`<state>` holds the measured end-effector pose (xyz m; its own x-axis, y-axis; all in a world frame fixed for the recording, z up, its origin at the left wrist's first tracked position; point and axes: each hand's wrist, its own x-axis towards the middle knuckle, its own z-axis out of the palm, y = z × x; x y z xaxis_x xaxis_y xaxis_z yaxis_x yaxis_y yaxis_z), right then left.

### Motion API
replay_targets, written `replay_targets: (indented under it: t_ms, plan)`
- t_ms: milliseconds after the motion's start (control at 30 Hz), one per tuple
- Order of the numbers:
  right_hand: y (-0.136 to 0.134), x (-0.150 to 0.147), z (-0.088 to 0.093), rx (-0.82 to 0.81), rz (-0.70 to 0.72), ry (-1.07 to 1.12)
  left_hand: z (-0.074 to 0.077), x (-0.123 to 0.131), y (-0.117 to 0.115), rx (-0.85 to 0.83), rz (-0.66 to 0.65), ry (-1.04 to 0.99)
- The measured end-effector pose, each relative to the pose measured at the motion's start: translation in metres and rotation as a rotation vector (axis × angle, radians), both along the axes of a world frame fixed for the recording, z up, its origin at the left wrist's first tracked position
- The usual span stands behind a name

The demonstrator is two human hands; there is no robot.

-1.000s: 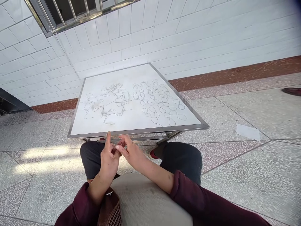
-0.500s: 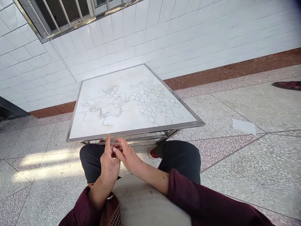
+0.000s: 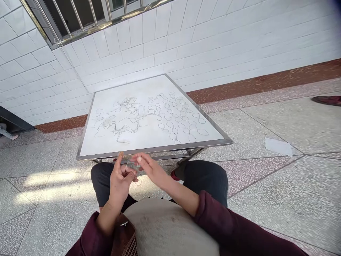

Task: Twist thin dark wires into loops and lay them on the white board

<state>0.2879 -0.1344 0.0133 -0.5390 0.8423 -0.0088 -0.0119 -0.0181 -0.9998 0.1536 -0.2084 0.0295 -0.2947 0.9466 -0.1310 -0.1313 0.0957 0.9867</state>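
Wire: a thin wire loop (image 3: 132, 165) sits between the hands, its long axis running left to right, nearer the left hand.
Left hand: the left hand (image 3: 120, 185) curls its fingers narrowly around the wire, apparently gripping it, thumb raised.
Right hand: the right hand (image 3: 151, 171) spreads its fingers wide, just beside the loop, holding nothing.
Table: a steel-framed white table (image 3: 154, 150), beyond the knees, bears looped lines (image 3: 176, 121) and tangled lines (image 3: 122, 113), wire or drawn, impossible to tell.

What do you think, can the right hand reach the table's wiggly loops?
Probably, leaning forward: the right hand is open, just short of the table's near edge, and nothing stands between it and the thin looped strands.
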Motion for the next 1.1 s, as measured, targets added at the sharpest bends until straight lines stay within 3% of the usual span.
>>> replay_targets:
  t_ms: [67,200,300,600,933,1100]
  plan:
    - [0.007,0.006,0.003,-0.140,0.003,0.078,0.005,-0.003,-0.002,-0.005,-0.019,-0.094]
    - [0.011,0.013,0.005,-0.456,0.195,0.277,0.011,-0.006,-0.006,-0.036,-0.065,-0.184]
    - [0.008,0.014,0.003,-0.590,0.289,0.404,0.013,-0.005,-0.007,-0.080,-0.100,-0.244]
    - [0.003,0.011,-0.007,-0.661,0.340,0.491,0.020,-0.004,-0.010,-0.118,-0.099,-0.315]
    - [-0.004,0.006,-0.005,-0.657,0.184,0.474,0.018,-0.001,-0.008,-0.114,-0.068,-0.296]
    - [-0.005,0.008,-0.002,-0.707,0.212,0.482,0.015,-0.002,-0.007,-0.100,-0.111,-0.275]
